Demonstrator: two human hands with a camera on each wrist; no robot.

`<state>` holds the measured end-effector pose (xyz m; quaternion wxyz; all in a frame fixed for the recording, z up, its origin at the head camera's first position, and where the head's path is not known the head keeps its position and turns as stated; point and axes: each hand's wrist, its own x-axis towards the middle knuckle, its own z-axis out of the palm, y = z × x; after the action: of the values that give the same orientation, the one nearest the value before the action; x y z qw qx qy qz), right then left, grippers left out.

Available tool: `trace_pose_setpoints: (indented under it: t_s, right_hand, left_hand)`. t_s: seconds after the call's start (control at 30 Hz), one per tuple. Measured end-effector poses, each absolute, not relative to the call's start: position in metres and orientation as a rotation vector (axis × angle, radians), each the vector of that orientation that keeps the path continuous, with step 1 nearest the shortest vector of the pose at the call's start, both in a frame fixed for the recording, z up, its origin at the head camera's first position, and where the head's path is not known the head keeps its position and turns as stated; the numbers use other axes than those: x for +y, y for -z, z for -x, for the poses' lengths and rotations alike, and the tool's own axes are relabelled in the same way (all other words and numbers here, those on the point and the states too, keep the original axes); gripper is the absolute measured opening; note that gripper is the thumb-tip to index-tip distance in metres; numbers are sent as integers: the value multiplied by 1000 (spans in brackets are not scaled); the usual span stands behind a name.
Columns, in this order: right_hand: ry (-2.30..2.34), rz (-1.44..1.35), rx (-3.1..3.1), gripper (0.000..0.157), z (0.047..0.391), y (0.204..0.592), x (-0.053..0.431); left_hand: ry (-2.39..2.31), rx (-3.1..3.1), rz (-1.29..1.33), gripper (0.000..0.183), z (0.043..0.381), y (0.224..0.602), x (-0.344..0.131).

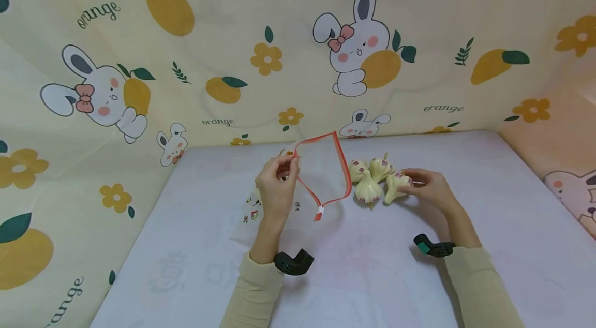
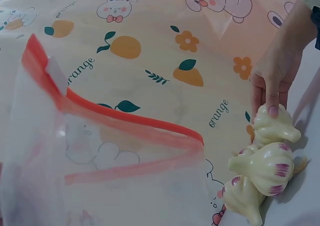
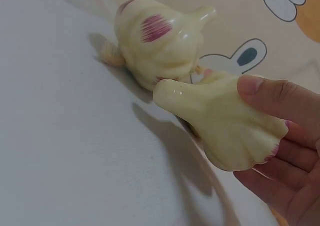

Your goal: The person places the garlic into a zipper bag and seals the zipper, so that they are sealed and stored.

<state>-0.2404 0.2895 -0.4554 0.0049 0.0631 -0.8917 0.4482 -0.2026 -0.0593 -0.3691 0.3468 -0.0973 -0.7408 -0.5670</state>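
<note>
My left hand (image 1: pixel 278 183) pinches the edge of a clear zip bag (image 1: pixel 343 162) with a red border and small printed pictures. The bag's mouth gapes toward the right, and a white slider (image 1: pixel 320 210) sits at its near corner. In the right wrist view, my right hand (image 3: pixel 295 161) grips a cream garlic bulb (image 3: pixel 225 121) with purple marks, thumb on one side and fingers on the other. Just left of that bulb, several more garlic bulbs (image 1: pixel 368 191) lie clustered on the table. In the left wrist view the bag's red rim (image 2: pixel 135 116) appears close up; my left fingers are hidden there.
A white-covered table (image 1: pixel 372 276) lies beneath both hands. Behind it hangs a cream cloth (image 1: pixel 298 17) printed with rabbits, oranges and flowers, which also runs along the left side. Each wrist wears a black camera mount (image 1: pixel 294 263).
</note>
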Motion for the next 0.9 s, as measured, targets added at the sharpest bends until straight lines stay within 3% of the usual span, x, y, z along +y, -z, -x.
trace_pose_setpoints:
  t_s: [0.9]
  right_hand:
    - [-1452,-252,-2730,55,239,427,283]
  left_hand:
    - [1456,-1928,241,14,202,370,-59]
